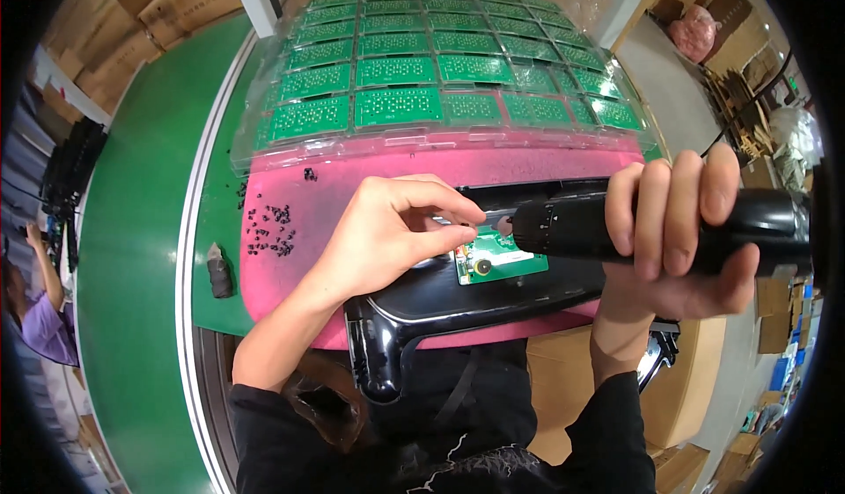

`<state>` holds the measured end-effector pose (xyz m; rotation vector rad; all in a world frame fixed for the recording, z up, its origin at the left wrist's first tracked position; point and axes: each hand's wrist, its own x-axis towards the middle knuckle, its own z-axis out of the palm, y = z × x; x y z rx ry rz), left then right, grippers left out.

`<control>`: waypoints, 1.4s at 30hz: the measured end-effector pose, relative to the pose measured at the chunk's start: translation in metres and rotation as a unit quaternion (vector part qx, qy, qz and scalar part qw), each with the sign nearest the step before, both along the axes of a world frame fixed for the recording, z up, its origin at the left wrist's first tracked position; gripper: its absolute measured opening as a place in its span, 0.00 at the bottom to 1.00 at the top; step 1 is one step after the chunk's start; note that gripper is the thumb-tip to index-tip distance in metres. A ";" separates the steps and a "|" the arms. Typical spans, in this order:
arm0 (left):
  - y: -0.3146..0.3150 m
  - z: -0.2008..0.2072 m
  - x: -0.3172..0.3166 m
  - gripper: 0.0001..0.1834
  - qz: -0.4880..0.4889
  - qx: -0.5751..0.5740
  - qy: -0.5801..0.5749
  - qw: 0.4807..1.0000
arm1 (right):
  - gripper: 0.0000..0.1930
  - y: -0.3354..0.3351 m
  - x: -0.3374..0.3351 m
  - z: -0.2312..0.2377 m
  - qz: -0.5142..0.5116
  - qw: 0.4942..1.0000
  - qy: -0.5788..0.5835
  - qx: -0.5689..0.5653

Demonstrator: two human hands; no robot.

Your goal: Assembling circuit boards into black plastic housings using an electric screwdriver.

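Note:
My right hand [673, 230] grips a black electric screwdriver [616, 226] held sideways, its tip pointing left at a small green circuit board [502, 261]. That board sits in a glossy black plastic housing [440, 296] lying on a pink foam mat [290, 274]. My left hand [387, 230] rests over the housing with thumb and forefinger pinched together right at the screwdriver tip; what they pinch is too small to tell.
A clear plastic tray [255, 142] with several green circuit boards [396, 107] lies beyond the mat. Small black screws [268, 230] are scattered on the mat's left side. A green conveyor belt [132, 256] runs on the left, with cardboard boxes [678, 388] at right and another person [40, 309] at far left.

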<state>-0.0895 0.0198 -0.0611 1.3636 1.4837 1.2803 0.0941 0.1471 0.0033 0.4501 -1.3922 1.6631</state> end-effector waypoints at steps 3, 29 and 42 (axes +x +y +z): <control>0.003 -0.008 -0.003 0.10 0.003 0.005 -0.149 0.989 | 0.15 -0.005 0.000 0.000 0.001 1.000 0.020 -0.004; 0.008 -0.013 -0.003 0.07 0.099 0.081 -0.007 0.992 | 0.19 -0.004 -0.014 -0.030 -0.049 0.991 -0.124 -0.031; 0.004 -0.010 -0.007 0.15 0.101 -0.037 0.103 0.989 | 0.19 -0.010 -0.030 -0.052 -0.069 0.977 -0.202 -0.009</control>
